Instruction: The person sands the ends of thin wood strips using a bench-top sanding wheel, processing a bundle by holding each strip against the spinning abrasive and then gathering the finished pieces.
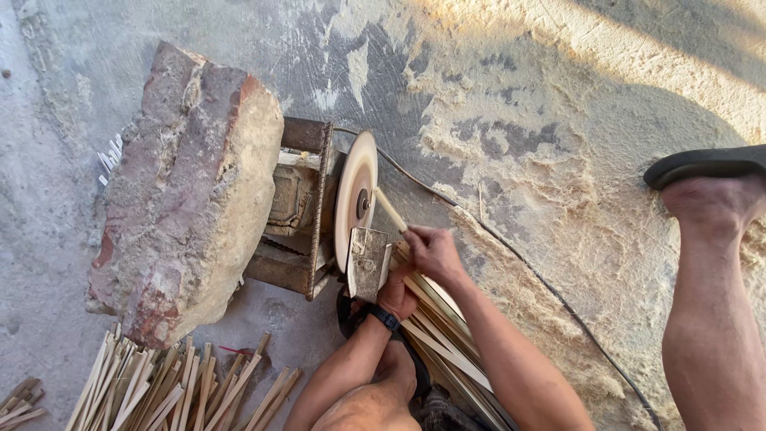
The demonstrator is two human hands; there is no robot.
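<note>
Bamboo stick (390, 210) is pinched in the right hand (432, 251), its far tip touching the spinning sanding disc (355, 196). Just left, the left hand (396, 295) is closed around a bundle of sticks (435, 323). Cut sticks (171, 387) lie near left, beside a brick-and-mortar block (187, 187).

Rough grey concrete floor (72, 160), sawdust (558, 144) spread thick across the right half. Big mortar-crusted brick chunk (183, 191) at left. Black cable (511, 255) runs diagonally. Warm low sunlight, long shadows upper right.
</note>
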